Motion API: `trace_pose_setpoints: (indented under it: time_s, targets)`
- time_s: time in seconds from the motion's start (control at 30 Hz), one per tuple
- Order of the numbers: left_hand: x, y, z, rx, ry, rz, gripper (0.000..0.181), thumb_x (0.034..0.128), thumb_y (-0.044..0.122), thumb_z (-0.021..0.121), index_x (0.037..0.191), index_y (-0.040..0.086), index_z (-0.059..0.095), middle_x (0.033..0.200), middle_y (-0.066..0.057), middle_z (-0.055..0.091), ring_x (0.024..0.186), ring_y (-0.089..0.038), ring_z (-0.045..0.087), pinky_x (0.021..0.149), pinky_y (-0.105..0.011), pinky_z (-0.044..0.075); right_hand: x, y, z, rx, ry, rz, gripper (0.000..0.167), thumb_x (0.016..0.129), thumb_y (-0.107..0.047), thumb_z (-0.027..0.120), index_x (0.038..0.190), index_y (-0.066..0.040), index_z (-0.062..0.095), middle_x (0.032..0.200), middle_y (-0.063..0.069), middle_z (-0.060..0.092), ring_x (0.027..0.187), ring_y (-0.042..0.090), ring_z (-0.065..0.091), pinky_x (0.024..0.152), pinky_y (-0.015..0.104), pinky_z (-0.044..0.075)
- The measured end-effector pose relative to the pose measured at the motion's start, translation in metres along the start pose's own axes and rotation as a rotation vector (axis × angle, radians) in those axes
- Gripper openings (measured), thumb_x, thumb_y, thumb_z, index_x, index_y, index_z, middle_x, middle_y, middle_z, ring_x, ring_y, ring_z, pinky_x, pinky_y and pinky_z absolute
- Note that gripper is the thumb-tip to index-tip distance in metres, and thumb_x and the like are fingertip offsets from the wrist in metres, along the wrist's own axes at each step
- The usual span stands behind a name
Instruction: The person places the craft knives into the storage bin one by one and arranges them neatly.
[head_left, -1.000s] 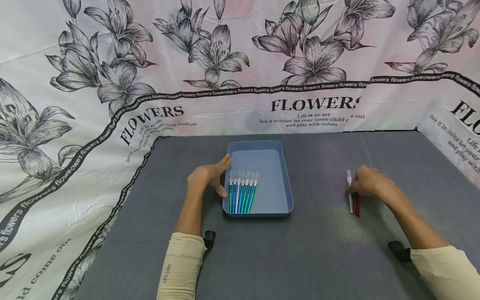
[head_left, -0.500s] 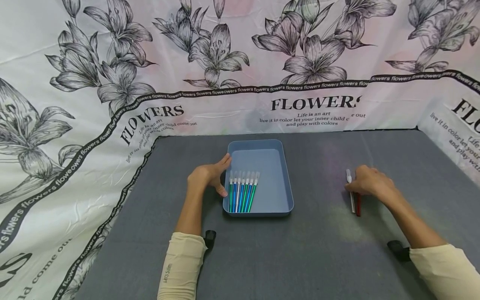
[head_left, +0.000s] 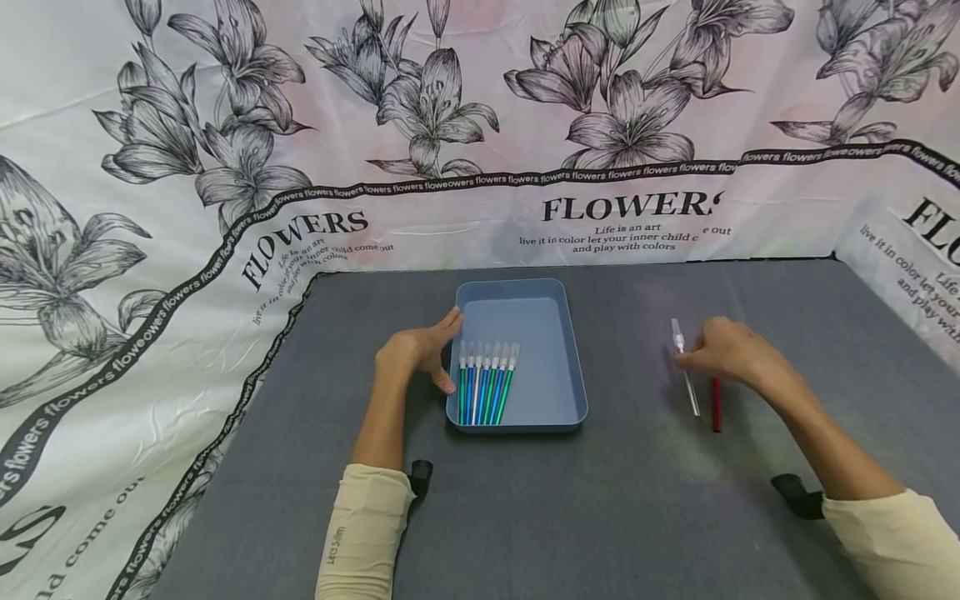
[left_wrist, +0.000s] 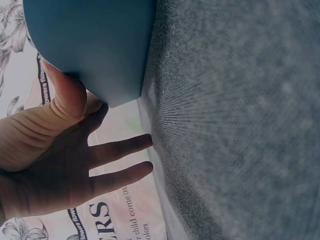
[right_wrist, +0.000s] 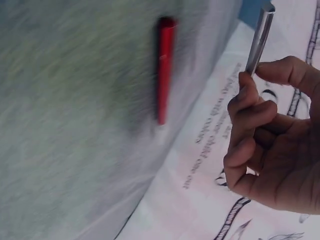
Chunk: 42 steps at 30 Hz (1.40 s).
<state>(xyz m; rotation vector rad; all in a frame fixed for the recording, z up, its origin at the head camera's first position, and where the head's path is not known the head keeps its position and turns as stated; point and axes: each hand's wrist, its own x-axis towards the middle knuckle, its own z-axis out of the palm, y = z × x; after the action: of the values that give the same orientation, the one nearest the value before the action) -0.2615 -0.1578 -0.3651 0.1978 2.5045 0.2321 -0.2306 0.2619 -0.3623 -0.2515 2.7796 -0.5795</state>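
Observation:
My right hand [head_left: 731,350] pinches a silver craft knife [head_left: 690,393] with a clear cap between thumb and fingertips, tilted just above the table. In the right wrist view, its metal handle [right_wrist: 260,40] sticks out past the thumb. A red craft knife [head_left: 717,407] lies on the cloth below that hand, its upper end hidden in the head view. My left hand [head_left: 416,354] touches the left side of a blue-grey tray [head_left: 543,358], its fingers spread and fairly straight. Several capped craft knives [head_left: 487,387], green, blue and silver, lie side by side in the tray's left part.
Dark grey cloth [head_left: 570,508] covers the table. A white flower-printed sheet [head_left: 465,225] rises along the back and left edges, and another part stands at the right. Dark wrist cameras [head_left: 797,497] sit at both sleeves.
My right hand has lifted the silver craft knife away from the red one, moving it slightly left and away from me. The left hand and the tray have stayed put.

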Motion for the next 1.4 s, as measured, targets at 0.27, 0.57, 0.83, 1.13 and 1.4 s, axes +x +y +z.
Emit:
trace_pose_setpoints:
  time_s: [0.27, 0.57, 0.83, 1.13, 1.4]
  targets:
    - [0.001, 0.001, 0.0, -0.007, 0.003, -0.007, 0.129, 0.081, 0.038, 0.089, 0.169, 0.029, -0.005, 0.176, 0.009, -0.02, 0.165, -0.031, 0.015, 0.127, -0.058, 0.029, -0.001, -0.033, 0.003, 0.039, 0.03, -0.109, 0.044, 0.088, -0.023, 0.069, 0.056, -0.023, 0.04, 0.058, -0.011, 0.025, 0.058, 0.008, 0.023, 0.054, 0.026, 0.021]
    - [-0.001, 0.0, 0.001, -0.018, 0.01, -0.004, 0.13, 0.0802, 0.037, 0.09, 0.17, 0.029, -0.004, 0.177, 0.009, -0.019, 0.166, -0.03, 0.013, 0.128, -0.058, 0.027, 0.007, -0.078, 0.013, 0.071, -0.012, -0.201, 0.049, 0.092, -0.021, 0.066, 0.055, -0.023, 0.035, 0.056, -0.009, 0.022, 0.056, 0.008, 0.019, 0.054, 0.026, 0.019]
    - [0.001, -0.001, 0.002, -0.019, 0.023, -0.016, 0.131, 0.0788, 0.037, 0.091, 0.17, 0.029, -0.003, 0.177, 0.008, -0.018, 0.166, -0.03, 0.013, 0.129, -0.058, 0.026, 0.03, -0.118, 0.038, 0.063, -0.048, -0.265, 0.043, 0.088, -0.015, 0.064, 0.053, -0.02, 0.04, 0.057, -0.009, 0.023, 0.055, 0.007, 0.02, 0.054, 0.026, 0.019]
    - [0.002, -0.001, 0.002, -0.01, -0.002, -0.003, 0.13, 0.0811, 0.038, 0.089, 0.169, 0.029, -0.005, 0.176, 0.009, -0.021, 0.166, -0.031, 0.012, 0.128, -0.058, 0.028, 0.049, -0.138, 0.063, 0.056, -0.124, -0.258, 0.047, 0.09, -0.016, 0.065, 0.048, -0.021, 0.043, 0.051, -0.009, 0.024, 0.053, 0.007, 0.017, 0.052, 0.024, 0.019]
    - [0.0, -0.001, 0.001, -0.025, 0.0, -0.022, 0.131, 0.0802, 0.037, 0.09, 0.169, 0.031, -0.006, 0.176, 0.01, -0.021, 0.166, -0.031, 0.012, 0.128, -0.059, 0.027, 0.056, -0.153, 0.074, 0.021, -0.159, -0.196, 0.042, 0.089, -0.016, 0.065, 0.051, -0.017, 0.049, 0.047, -0.005, 0.044, 0.044, 0.009, 0.042, 0.047, 0.024, 0.038]
